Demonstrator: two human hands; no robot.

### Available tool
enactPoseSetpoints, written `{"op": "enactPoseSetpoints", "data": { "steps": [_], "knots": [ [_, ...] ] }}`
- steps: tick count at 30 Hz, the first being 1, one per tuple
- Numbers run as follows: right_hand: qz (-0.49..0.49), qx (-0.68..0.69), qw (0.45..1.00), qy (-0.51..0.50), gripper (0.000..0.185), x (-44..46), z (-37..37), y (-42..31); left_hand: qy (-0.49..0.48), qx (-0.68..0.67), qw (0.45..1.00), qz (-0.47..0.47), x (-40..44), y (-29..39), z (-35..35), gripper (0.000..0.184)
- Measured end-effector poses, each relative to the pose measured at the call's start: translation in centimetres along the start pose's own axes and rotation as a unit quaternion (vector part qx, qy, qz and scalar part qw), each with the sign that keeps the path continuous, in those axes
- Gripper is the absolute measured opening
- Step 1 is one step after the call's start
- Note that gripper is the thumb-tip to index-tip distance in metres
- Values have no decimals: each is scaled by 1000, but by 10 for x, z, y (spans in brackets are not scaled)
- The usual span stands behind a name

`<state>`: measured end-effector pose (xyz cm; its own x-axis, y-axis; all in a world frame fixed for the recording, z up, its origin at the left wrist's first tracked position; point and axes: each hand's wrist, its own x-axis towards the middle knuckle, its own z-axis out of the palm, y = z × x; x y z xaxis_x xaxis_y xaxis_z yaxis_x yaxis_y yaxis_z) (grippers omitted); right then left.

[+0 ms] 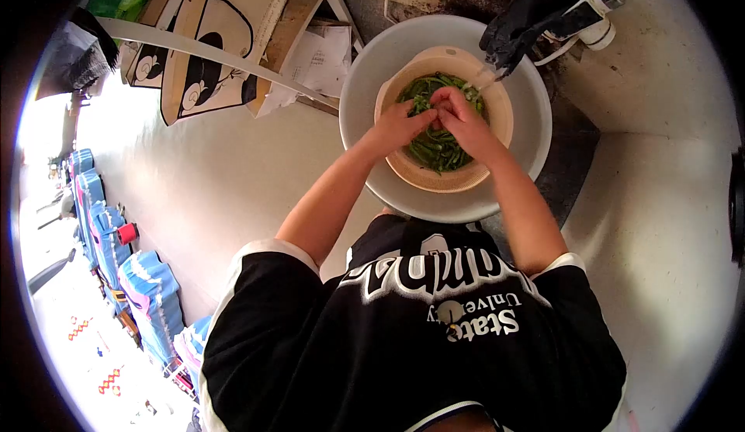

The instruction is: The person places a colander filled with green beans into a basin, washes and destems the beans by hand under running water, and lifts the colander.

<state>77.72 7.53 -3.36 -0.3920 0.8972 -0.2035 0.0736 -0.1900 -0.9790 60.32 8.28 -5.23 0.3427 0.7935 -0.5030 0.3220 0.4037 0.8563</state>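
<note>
Green vegetables [438,152], long and thin like beans or peppers, lie in a beige colander [500,110]. The colander sits inside a large grey basin [358,83]. Over the vegetables, my left hand [400,128] has its thumb and fingers bent toward the other hand. My right hand [459,115] meets it there, with the fingers curled together. Both hands seem closed on something small at their fingertips, too small to name. Water seems to run from the dark-wrapped tap [504,40] into the colander's upper right.
Cartoon-printed boards [206,52] and white papers [320,59] rest on a metal-framed rack at upper left. White pipe fittings [597,32] are on the wall at upper right. Blue-covered chairs [151,292] line the far left.
</note>
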Motion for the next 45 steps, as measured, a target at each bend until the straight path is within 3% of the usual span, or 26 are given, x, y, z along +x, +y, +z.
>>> {"op": "enactPoseSetpoints", "data": {
  "steps": [3, 6, 7, 9, 11, 12, 14, 15, 17, 18, 19, 22, 25, 28, 31, 33, 36, 38, 40, 42, 45],
  "knots": [
    [13, 34, 999, -10, 13, -4, -4, -3, -39, -57, 998, -10, -9, 15, -4, 39],
    [26, 2, 999, -19, 16, -6, -3, 1, 0, 51, 998, 34, -16, 22, -2, 32],
    [33, 20, 999, -21, 17, -5, -2, 4, 56, 146, 981, 118, -18, 19, 0, 30],
    [81, 61, 995, -19, 18, -5, 1, 9, 165, 324, 890, 277, -22, 12, 5, 27],
    [163, 104, 981, -14, 19, -6, 4, 11, 160, 363, 860, 320, -25, 13, -4, 22],
    [162, 36, 986, -11, 19, -6, 6, 22, 158, 382, 844, 342, -24, 14, -8, 20],
    [158, -100, 982, -6, 20, -6, 10, 57, 274, 289, 877, 270, -19, 15, -11, 17],
    [79, -341, 936, 12, 22, -12, 14, 62, 326, 240, 885, 231, -17, 14, -12, 16],
    [95, -455, 885, -39, 26, -15, 20, 69, 229, -21, 965, 124, -15, 12, -22, 17],
    [102, -508, 853, -64, 27, -14, 23, 72, 172, -152, 971, 66, -16, 11, -28, 17],
    [95, -537, 834, -77, 32, -13, 25, 76, 144, -153, 976, 59, -20, 11, -30, 19],
    [168, -484, 855, -81, 35, -8, 26, 62, 79, -146, 986, 35, -33, 12, -29, 24],
    [100, -394, 913, 42, 33, -14, 18, 72, 78, -126, 989, 17, -44, 9, -23, 26],
    [98, -388, 916, 25, 32, -10, 27, 53, 92, -131, 987, 5, -43, -5, -23, 26],
    [84, -447, 885, -102, 30, -2, 45, 84, 79, -151, 985, -23, -41, -8, -23, 25],
    [81, -418, 901, -80, 29, 2, 47, 88, 73, -126, 989, -27, -36, -9, -22, 25],
    [71, -359, 930, -20, 28, 4, 42, 75, 86, 28, 996, 26, -29, -16, -24, 26],
    [76, -307, 949, -8, 29, 2, 35, 51, 101, 188, 966, 146, -20, -38, -27, 29],
    [98, -242, 965, -29, 30, -6, 31, 23, 105, 208, 962, 144, -17, -38, -23, 32],
    [74, -249, 965, -26, 30, -6, 29, 21, 102, 92, 990, 19, -19, -22, -12, 32],
    [62, -262, 963, -5, 30, -5, 27, 15, 176, 73, 979, 73, -17, -18, 0, 30]
  ]
}}
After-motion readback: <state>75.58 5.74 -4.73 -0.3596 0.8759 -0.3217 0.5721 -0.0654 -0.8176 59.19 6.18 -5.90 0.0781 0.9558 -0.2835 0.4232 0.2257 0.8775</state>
